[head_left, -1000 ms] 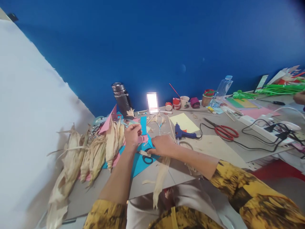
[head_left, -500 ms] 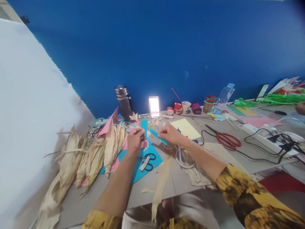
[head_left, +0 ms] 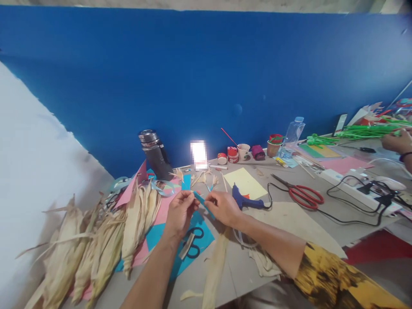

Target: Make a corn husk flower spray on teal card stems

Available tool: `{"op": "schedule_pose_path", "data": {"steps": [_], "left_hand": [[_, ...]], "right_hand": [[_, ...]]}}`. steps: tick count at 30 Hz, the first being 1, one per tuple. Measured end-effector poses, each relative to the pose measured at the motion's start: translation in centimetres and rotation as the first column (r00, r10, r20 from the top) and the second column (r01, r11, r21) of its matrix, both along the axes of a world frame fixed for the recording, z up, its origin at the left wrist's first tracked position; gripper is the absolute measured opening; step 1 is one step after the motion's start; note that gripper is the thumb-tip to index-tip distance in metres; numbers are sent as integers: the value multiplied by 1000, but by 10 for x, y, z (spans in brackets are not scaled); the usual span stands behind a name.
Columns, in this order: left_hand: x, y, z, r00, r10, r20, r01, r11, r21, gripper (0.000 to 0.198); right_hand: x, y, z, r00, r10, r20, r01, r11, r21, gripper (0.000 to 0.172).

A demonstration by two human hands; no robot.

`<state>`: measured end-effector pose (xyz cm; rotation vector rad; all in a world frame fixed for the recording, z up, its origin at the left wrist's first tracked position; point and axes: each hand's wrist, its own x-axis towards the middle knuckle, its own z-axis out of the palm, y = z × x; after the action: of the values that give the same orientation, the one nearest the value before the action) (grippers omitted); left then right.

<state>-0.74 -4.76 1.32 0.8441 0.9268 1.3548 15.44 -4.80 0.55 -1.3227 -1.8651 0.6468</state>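
Over a sheet of blue paper (head_left: 207, 236) on the counter (head_left: 240, 279), I have a narrow blue strip (head_left: 199, 198) between my two hands, slanting down to the right. My right hand (head_left: 207, 200) grips it from the side, thumb and fingers pinched together, and covers part of its lower stretch. My left hand (head_left: 194, 198) is curled, its fingertips pinching the strip's upper end; whether they hold something thin as well is too small for me to tell.

Just below my hands, black-handled scissors (head_left: 195, 246) lie on the blue paper, with a pale scrap (head_left: 186, 247) across them. Corn husks (head_left: 140, 223) are bunched left of my left forearm, and one long husk strip (head_left: 216, 266) runs down the counter near my right wrist. Beyond that wrist, a blue glue gun (head_left: 252, 203) lies just beside a pale yellow sheet (head_left: 243, 179), with red-handled scissors (head_left: 293, 188) farther right. At the far right, another person's hand (head_left: 397, 140) is by green stems (head_left: 367, 131).
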Motion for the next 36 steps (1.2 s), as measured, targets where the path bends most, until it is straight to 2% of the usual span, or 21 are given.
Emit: {"op": "schedule_pose_path", "data": {"steps": [3,5,7,9,11,14,16,19,23,25,28,31,36], "left_hand": [[-2,0,3,999,-18,26,18,1000,-1,33],[-6,1,7,997,-35,65,37,999,-23,32],[-10,1,11,993,-69,96,73,997,-39,30],[-12,0,14,988,-120,99,123,992,-31,29],[-12,-2,16,984,-166,72,167,986,-9,28],[-11,-5,17,975,-221,-1,221,975,2,27],[-12,-6,18,973,-229,-41,229,974,-4,27],[-14,-5,18,985,-159,-61,158,987,-16,29],[-17,1,18,996,61,-57,-59,998,39,28],[-18,3,18,990,119,-74,-115,992,56,27],[-18,2,17,989,110,-100,-106,993,46,27],[-12,-2,15,992,18,-125,-16,1000,22,28],[2,-6,6,986,-7,-165,7,1000,3,35]], "right_hand": [[-2,-10,4,993,99,57,-104,990,96,18],[-3,-15,7,989,142,32,-144,986,89,27],[-2,-17,9,992,118,-44,-116,992,55,29],[-3,-15,8,978,90,-187,-94,996,-11,25],[-4,-12,6,923,91,-374,-149,981,-128,24],[-10,-12,0,811,63,-582,-291,906,-308,27],[-14,-14,-3,763,30,-646,-351,858,-375,27],[-19,-20,-5,735,16,-678,-385,833,-398,25],[-19,-22,-5,767,-7,-642,-342,842,-418,19],[-18,-20,-5,772,-38,-635,-311,848,-429,20],[-16,-16,-2,759,-88,-645,-257,870,-421,20],[-13,-11,2,741,-116,-661,-218,889,-402,16],[-7,-7,8,751,-64,-657,-200,926,-319,22]]}}
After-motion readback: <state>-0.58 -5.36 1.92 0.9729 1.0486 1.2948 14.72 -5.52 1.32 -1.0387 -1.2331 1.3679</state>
